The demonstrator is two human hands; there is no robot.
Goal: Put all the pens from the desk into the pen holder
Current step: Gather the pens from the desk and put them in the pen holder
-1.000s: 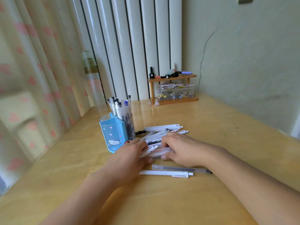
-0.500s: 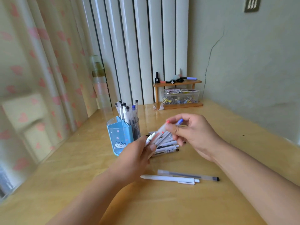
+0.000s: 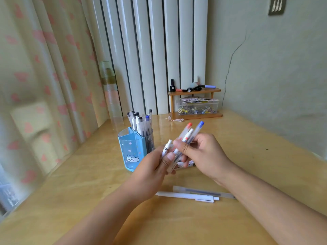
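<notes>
Both hands meet above the middle of the worktop (image 3: 247, 152), sharing one bundle of pens (image 3: 187, 138). Left hand (image 3: 150, 172) grips the lower ends of the bundle with its thumb pressed across them; right hand (image 3: 205, 152) pinches the shafts higher up, so the red, white and blue caps fan out toward 1 o'clock. Just at 9 o'clock of the hands stands the pen holder (image 3: 131, 151), a blue cup with a cat printed on it, already stocked with upright pens in its clear rear section. Two loose pens lie flat side by side at 5 o'clock of the hands: a white pen (image 3: 185, 195) nearer the person and a frosted pen (image 3: 201, 190) touching it behind. A few more pens peek out from under the right hand, too hidden to count. Pale, glossy wood forms the worktop. At 12 o'clock, against a white ribbed radiator (image 3: 150, 53), sits a small wooden shelf (image 3: 194, 91) with a clear box (image 3: 197, 106) beneath it. Heart-patterned curtains (image 3: 40, 82) hang at 9 o'clock, and a cracked greenish wall (image 3: 274, 68) closes the right side.
</notes>
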